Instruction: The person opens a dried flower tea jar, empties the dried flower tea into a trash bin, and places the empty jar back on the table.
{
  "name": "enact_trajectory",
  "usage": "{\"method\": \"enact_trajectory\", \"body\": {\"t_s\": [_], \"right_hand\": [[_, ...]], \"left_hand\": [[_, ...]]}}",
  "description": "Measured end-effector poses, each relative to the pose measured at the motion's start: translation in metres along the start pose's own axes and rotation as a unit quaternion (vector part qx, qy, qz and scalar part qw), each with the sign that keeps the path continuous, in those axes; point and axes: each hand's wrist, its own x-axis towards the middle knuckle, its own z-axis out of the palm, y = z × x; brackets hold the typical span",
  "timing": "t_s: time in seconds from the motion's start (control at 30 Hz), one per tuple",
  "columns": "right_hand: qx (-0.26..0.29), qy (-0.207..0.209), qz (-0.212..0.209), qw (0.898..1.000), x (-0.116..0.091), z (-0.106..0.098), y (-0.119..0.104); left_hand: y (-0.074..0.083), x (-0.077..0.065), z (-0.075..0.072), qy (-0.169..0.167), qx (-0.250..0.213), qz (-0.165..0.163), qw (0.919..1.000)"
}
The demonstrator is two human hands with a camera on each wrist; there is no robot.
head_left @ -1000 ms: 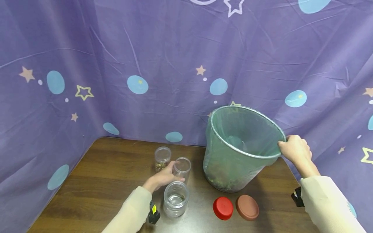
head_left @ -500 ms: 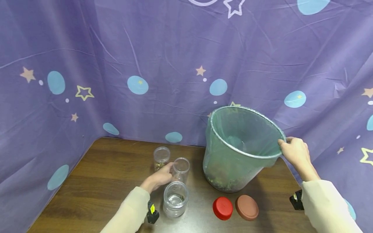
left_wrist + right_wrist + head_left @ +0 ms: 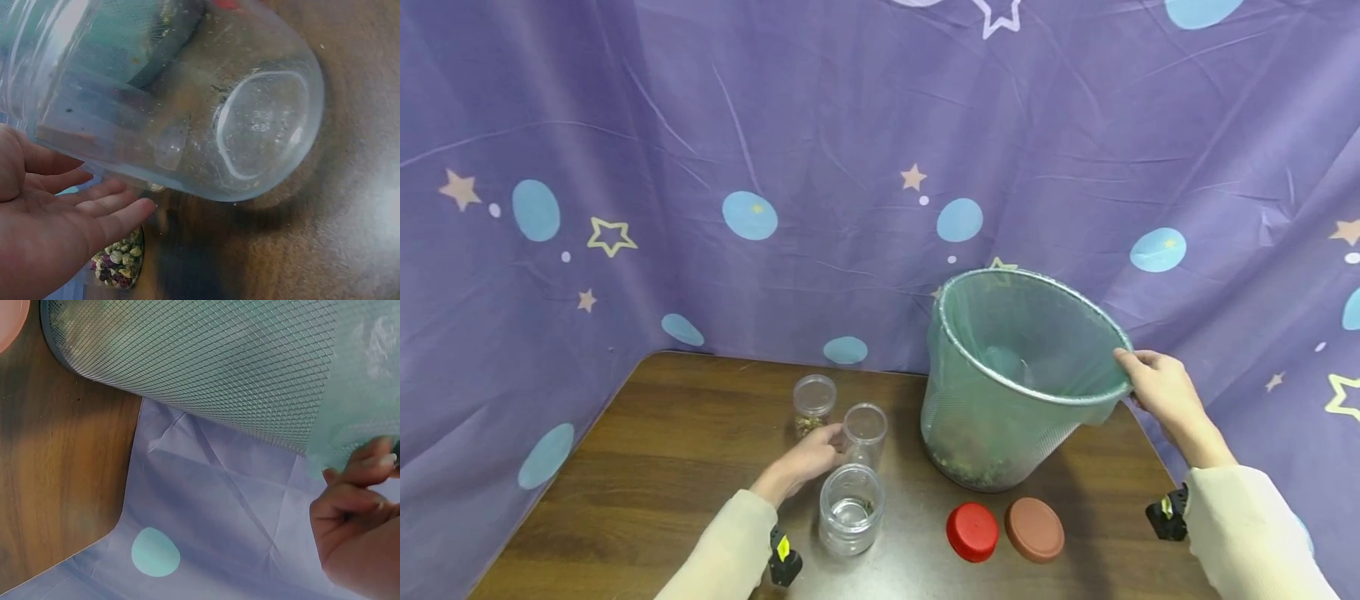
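My left hand (image 3: 808,457) is beside a tall clear jar (image 3: 867,450), fingers extended at its left side. Behind that jar is another clear jar (image 3: 814,398) with dried flower buds (image 3: 119,259) at the bottom. A wide clear jar (image 3: 851,525) stands uncapped in front, a few bits on its floor; it fills much of the left wrist view. My right hand (image 3: 1167,396) pinches the right rim of a mesh wastebasket (image 3: 985,417) lined with a green bag. The wastebasket leans toward the right, plant scraps showing through its lower wall.
A red lid (image 3: 972,532) and a pinkish-brown lid (image 3: 1034,529) lie side by side in front of the wastebasket. The wooden table (image 3: 625,483) backs onto a purple patterned curtain (image 3: 835,275), which also hangs at both sides.
My left hand's fingers have loosened from around the tall jar and drawn back slightly left. The jar stays in nearly the same place. My right hand still holds the wastebasket rim.
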Motion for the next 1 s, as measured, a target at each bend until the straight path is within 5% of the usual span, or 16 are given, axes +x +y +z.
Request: {"method": "enact_trajectory", "body": {"t_s": [0.2, 0.67, 1.0], "right_hand": [[0.052, -0.034, -0.017, 0.998, 0.001, -0.005, 0.005], [0.027, -0.011, -0.017, 0.999, -0.009, -0.008, 0.016], [0.058, -0.021, -0.050, 0.997, -0.033, 0.005, 0.032]], "left_hand": [[-0.006, -0.005, -0.002, 0.010, 0.005, 0.006, 0.9999], [-0.006, -0.023, -0.015, 0.023, 0.070, 0.021, 0.9971], [-0.006, -0.031, -0.025, 0.006, 0.099, 0.047, 0.9939]]}}
